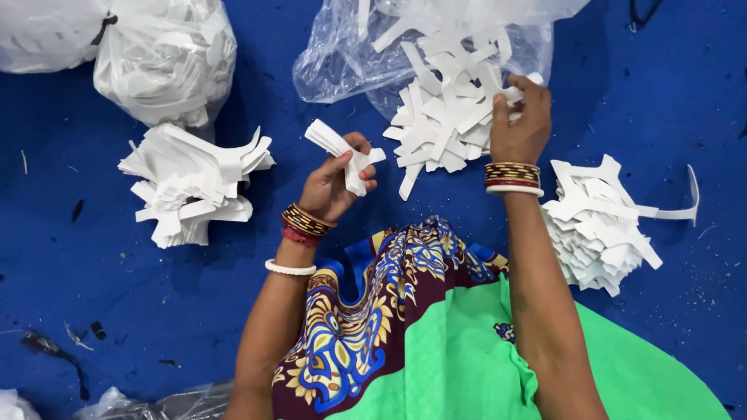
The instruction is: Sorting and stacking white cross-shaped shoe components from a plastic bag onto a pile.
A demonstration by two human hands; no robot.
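— What step is this?
— Gathering, I'd judge. The left hand (336,180) is clamped on a small stack of white strips (341,152); the right hand (520,118) pinches a piece from the loose pile (443,124) spilling from the clear bag (342,62).
— Next?
— Likely lifting that piece free without dragging others.

What I can't make out from up here

My right hand (520,124) hides its own fingertips among the white cut pieces (443,117); the clear bag (342,62) runs off the top edge, and my elbows vanish below the frame.
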